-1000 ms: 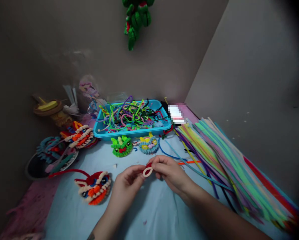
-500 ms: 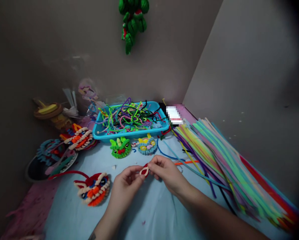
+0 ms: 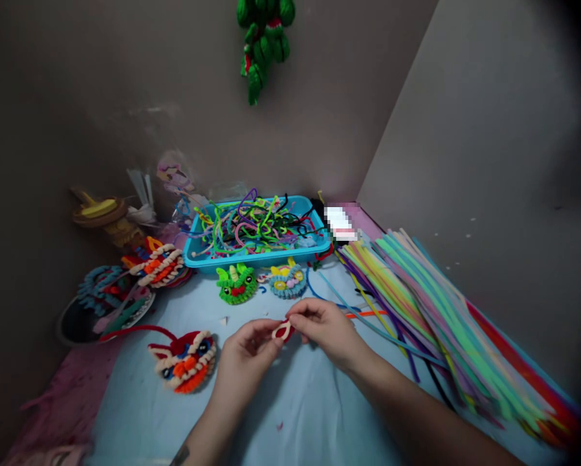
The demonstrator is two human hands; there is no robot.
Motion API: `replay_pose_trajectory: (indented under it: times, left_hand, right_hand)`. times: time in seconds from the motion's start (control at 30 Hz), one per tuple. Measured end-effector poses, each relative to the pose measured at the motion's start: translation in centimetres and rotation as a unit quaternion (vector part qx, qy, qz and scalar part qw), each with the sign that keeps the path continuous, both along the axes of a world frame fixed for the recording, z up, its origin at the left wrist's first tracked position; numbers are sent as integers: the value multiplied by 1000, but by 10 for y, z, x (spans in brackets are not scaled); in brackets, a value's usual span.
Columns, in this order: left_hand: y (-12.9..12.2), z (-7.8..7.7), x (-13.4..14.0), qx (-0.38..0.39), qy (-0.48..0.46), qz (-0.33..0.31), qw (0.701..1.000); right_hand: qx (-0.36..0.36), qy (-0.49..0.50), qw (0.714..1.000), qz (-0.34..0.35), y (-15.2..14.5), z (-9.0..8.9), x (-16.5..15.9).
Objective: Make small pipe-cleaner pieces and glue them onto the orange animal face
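Observation:
Between my two hands is a small red and cream loop of bent pipe cleaner [image 3: 281,332], shaped like a pointed ear. My left hand [image 3: 252,353] pinches its lower left side between thumb and fingers. At its upper right tip, my right hand [image 3: 322,330] is closed with thumb against forefinger. To the left of my hands lies a red, cream and orange pipe-cleaner lion head [image 3: 186,364], with two ears and blue eyes. Just beyond my hands sit a green pipe-cleaner head [image 3: 237,285] and a blue one with yellow ears [image 3: 288,281].
A blue tray [image 3: 213,262] of tangled pipe cleaners stands at the back. Long loose pipe cleaners [image 3: 446,323] fill the right side. On the left are a dark bowl [image 3: 67,323] and an orange and cream lion head [image 3: 162,265]. Green stuffed figures [image 3: 264,48] hang on the wall.
The view has shifted slightly, so objects on the left appear a little farther right. Both hands keep their hold on the red and cream loop, which has barely moved.

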State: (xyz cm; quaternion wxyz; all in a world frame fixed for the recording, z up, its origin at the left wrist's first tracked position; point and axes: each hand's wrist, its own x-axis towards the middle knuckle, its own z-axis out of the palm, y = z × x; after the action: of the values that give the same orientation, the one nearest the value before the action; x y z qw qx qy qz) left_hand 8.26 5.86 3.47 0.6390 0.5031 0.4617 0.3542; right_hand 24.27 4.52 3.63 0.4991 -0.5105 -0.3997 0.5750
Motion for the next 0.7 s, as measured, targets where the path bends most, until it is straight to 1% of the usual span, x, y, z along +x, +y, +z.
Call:
replay_pose_trajectory:
  times: [0.07, 0.17, 0.27, 0.4, 0.53, 0.7]
  left_hand:
    - [1, 0, 1, 4, 0, 7, 1000]
    - [2, 0, 1, -10, -20, 16, 1000]
    - [2, 0, 1, -44, -49, 29, 997]
    - [2, -2, 1, -86, -58, 30, 994]
    - [2, -5, 2, -68, -47, 41, 996]
    - [2, -3, 3, -19, 4, 51, 999]
  right_hand:
    - [-1, 14, 1000, 4, 0, 1, -1]
    - [-4, 21, 1000, -5, 1, 1, -2]
    - [-7, 13, 1000, -21, 1, 1, -2]
    - [1, 8, 1000, -16, 1, 0, -2]
    - [14, 9, 1000, -14, -1, -1, -2]
    - [8, -1, 1000, -28, -1, -2, -4]
